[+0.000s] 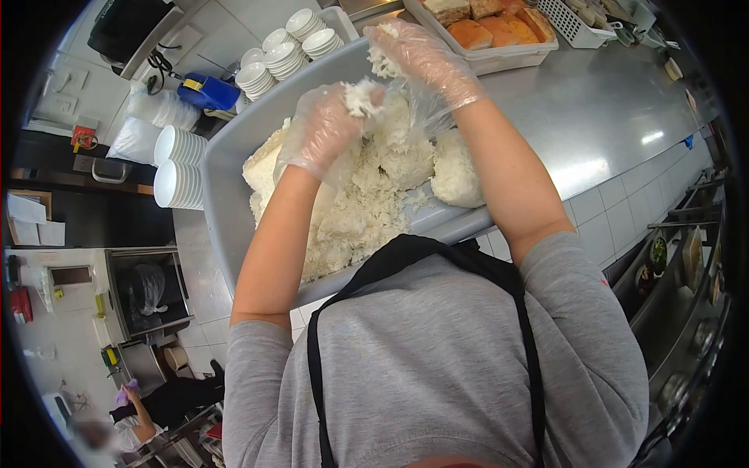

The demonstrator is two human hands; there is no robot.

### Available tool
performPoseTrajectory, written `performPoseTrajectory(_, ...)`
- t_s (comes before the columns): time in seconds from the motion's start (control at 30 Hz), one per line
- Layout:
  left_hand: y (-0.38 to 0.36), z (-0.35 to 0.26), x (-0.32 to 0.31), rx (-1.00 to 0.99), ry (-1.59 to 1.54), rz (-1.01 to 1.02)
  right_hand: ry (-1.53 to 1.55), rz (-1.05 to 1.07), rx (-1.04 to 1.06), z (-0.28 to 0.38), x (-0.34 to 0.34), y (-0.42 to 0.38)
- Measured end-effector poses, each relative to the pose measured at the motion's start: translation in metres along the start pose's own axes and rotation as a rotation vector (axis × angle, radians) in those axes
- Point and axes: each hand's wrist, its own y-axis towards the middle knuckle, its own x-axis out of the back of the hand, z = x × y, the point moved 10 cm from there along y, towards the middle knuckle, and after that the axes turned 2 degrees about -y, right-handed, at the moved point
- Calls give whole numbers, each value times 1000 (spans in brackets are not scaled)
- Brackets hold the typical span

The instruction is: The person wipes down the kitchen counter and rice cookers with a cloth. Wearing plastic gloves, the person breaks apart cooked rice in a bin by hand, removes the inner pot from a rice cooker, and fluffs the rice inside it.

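Clear plastic gloves cover both hands over a large grey tub [222,226]. My left hand [324,129] is closed around a torn clump of white bread [360,99], raised above the heap. My right hand [425,62], farther up near the tub's far rim, grips another ragged piece of white bread [382,62]. Below them lies a heap of loose white bread crumb [343,222]. Bigger crustless chunks sit around it, including a rounded white chunk [456,173] at the tub's right side.
A bin of browned bread crusts [499,35] stands at the back right beside a white basket [577,23]. Stacked small dishes [285,51] and white bowls [175,183] line the tub's far left. Another person [148,413] in purple gloves is at lower left.
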Motion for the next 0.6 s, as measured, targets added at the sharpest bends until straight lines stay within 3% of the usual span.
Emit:
performPoseTrajectory(0.03, 0, -2, -12, -15, 73, 129, -23, -51, -9, -1, 3, 1)
performPoseTrajectory(0.07, -2, 0, -18, -16, 74, 131, -22, -52, -11, -4, 6, 2)
performPoseTrajectory(0.13, -11, -17, -16, -189, 231, -33, 19, 206, -45, -11, -10, 1)
performPoseTrajectory(0.17, -14, -19, -17, -189, 230, -36, 17, 206, -43, -10, -10, -2)
performPoseTrajectory(0.27, -30, -37, -36, -253, 163, 113, -179, 274, -53, -14, -19, -13)
performPoseTrajectory(0.33, -42, -48, -54, -295, 95, 187, -414, 481, 80, -16, -44, -19)
performPoseTrajectory(0.47, -53, -20, -105, -63, 0, 163, -387, 455, 169, -6, -45, -23)
performPoseTrajectory(0.53, -47, -2, -111, 122, -275, 138, -577, 717, -47, -30, -65, -34)
performPoseTrajectory(0.57, -42, 0, -114, 139, -275, 135, -577, 729, -34, -37, -70, -35)
performPoseTrajectory(0.6, -36, 5, -118, 188, -352, 144, -296, 781, -214, -57, -80, -40)
